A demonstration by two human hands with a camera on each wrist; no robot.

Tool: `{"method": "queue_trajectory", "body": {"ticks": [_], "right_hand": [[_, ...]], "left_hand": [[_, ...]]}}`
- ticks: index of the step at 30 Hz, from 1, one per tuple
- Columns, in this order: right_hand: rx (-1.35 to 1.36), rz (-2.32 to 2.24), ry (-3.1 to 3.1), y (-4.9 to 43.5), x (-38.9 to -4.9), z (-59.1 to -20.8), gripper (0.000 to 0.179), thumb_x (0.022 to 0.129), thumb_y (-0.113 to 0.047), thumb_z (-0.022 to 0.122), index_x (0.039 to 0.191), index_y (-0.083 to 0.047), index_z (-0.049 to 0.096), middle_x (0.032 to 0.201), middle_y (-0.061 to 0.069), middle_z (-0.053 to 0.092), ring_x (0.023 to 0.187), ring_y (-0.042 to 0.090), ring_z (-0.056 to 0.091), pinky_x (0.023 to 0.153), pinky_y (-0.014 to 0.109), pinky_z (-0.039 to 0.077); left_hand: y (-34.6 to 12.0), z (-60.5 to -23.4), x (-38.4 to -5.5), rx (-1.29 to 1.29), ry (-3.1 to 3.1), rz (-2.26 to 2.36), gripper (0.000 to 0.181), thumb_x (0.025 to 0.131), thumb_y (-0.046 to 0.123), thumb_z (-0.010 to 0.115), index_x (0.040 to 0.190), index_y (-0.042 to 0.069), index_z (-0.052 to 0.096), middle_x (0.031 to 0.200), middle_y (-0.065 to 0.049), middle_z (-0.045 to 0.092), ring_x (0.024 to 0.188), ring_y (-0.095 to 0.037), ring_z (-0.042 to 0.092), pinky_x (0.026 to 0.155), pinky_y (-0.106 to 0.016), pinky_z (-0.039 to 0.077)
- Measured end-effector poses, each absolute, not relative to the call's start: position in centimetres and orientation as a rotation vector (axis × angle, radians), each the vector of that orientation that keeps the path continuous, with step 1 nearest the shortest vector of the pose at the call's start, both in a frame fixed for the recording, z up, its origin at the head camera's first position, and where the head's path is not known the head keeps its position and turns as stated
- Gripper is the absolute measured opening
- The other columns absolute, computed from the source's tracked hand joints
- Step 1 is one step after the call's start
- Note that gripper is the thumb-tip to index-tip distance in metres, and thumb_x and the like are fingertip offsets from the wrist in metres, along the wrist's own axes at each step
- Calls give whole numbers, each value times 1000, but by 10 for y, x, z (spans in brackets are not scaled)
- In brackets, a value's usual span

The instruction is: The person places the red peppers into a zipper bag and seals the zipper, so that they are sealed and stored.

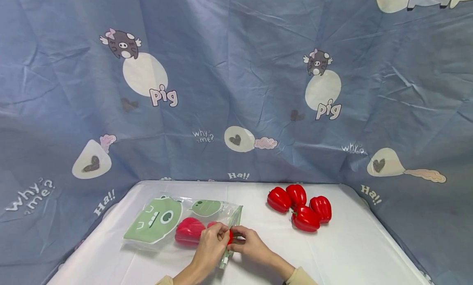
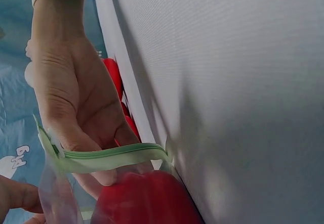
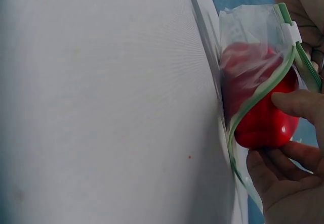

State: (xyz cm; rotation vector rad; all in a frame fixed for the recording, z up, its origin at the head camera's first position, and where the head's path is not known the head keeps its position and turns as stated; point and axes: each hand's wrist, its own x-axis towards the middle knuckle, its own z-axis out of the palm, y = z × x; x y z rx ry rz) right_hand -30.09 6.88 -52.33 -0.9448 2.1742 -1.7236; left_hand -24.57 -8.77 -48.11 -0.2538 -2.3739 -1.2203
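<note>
A clear zip bag with green cartoon monster print lies on the table, its green-edged mouth on the right. Inside it sits a red bell pepper; part of another shows behind my left hand. My left hand pinches the edge of the bag's mouth, a finger and thumb at the plastic. My right hand holds a red bell pepper partly inside the mouth, thumb on one side and fingers under its end. A white slider sits on the green zip strip.
Several red bell peppers stand in a cluster on the right side of the white table. Behind the table hangs a blue cloth with pig print.
</note>
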Motion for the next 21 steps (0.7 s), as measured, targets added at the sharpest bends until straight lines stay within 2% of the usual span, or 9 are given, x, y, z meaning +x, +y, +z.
{"method": "queue_trajectory", "body": {"ticks": [7,13,21], "right_hand": [[-917,-1717,2190,66,-303,-527,46,85,-3,69,127,8,53,121,22,61,113,35,61,95,38,50],[-910,-1727,2271,68,-302,-525,51,83,-9,74,127,7,54,118,20,64,107,30,65,90,36,53],[-888,-1712,2318,80,-301,-519,51,82,-14,75,126,5,56,117,20,64,108,34,64,89,36,53]], "left_hand": [[-88,-481,-246,-273,-2347,-1181,9,79,0,67,75,8,65,60,9,55,56,4,46,53,-17,42],[-88,-482,-246,-288,-2315,-1180,10,79,0,67,74,8,64,61,11,54,57,5,46,52,-16,42],[-90,-482,-247,-282,-2331,-1200,9,79,0,66,76,8,65,62,10,54,57,4,46,53,-17,43]]}}
